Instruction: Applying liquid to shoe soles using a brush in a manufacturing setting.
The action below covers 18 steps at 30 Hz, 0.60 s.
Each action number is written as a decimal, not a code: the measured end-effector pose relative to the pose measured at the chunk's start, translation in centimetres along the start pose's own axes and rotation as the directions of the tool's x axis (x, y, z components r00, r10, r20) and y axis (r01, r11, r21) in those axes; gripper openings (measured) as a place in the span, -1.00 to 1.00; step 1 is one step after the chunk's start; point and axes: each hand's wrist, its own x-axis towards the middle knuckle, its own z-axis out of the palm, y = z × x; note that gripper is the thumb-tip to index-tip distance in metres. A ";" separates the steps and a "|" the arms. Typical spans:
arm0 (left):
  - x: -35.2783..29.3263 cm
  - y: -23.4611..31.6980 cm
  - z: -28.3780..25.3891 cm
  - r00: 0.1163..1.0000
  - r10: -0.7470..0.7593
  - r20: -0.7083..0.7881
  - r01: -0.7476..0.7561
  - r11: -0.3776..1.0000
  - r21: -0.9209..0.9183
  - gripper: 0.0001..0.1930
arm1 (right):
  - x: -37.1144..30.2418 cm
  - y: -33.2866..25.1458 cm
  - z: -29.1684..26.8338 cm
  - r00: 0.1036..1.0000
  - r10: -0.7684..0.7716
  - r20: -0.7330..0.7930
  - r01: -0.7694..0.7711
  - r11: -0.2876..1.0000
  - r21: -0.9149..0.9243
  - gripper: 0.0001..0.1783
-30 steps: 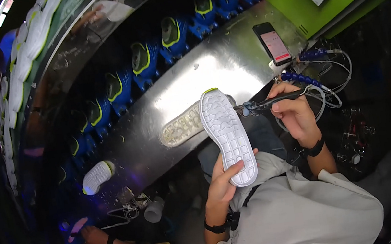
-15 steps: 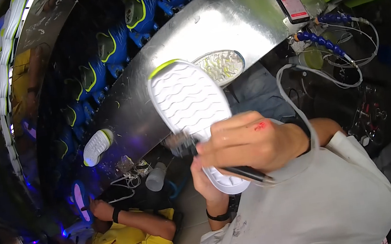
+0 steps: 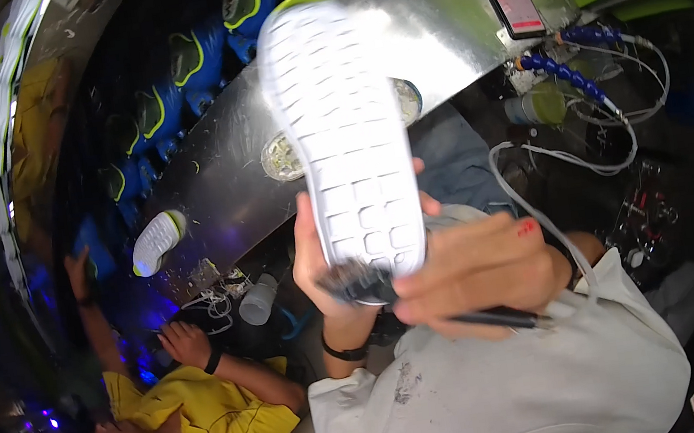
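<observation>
A white shoe sole with a yellow-green tip stands almost upright before me, its grooved tread facing up. My left hand grips it from behind by its lower end, fingers showing at both edges. In my right hand is a brush with dark bristles and a black handle, closed in the fingers. The bristles are smeared by motion and lie over the sole's lower end; whether they touch it I cannot tell. Behind the held sole, another sole rests on the bench, mostly hidden.
A metal bench carries a white sole at left and a phone at far right. Blue shoes line its far side. Blue jointed hoses and a white tube are at right. A co-worker in yellow sits at left.
The held sole has moved up and turned more upright. My right hand and brush have shifted slightly right and down to its lower end. The co-worker's hand has reached toward a blue shoe.
</observation>
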 end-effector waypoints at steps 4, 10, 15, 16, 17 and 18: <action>-0.1 1.7 1.4 0.979 -0.043 -0.199 0.001 0.978 -0.208 -0.34 | 1.6 0.9 -3.0 0.995 0.076 0.069 -0.093 0.950 0.299 -0.68; -1.4 8.1 3.0 0.956 -0.233 -0.180 0.287 0.873 0.394 -0.40 | -1.2 1.5 -0.7 0.886 -0.007 0.465 -0.247 0.840 0.483 -0.80; -4.9 4.0 -1.4 0.995 0.079 0.057 -0.095 0.913 0.398 -0.19 | -2.1 2.9 -3.6 0.951 0.307 0.046 -0.267 0.733 0.626 -0.62; -4.2 3.5 -4.2 0.955 -0.006 0.297 0.049 0.989 -0.139 -0.16 | -1.8 3.3 -3.5 0.937 0.331 -0.111 -0.221 0.806 0.549 -0.63; -3.8 2.6 -5.6 0.988 0.013 0.156 0.018 0.980 -0.199 -0.14 | -1.1 4.2 -3.3 0.933 0.319 -0.168 -0.233 0.889 0.395 -0.64; -3.2 1.0 -5.3 1.000 0.007 0.017 -0.003 0.970 -0.243 -0.11 | -0.9 4.2 -4.1 0.924 0.295 -0.245 -0.242 0.944 0.226 -0.65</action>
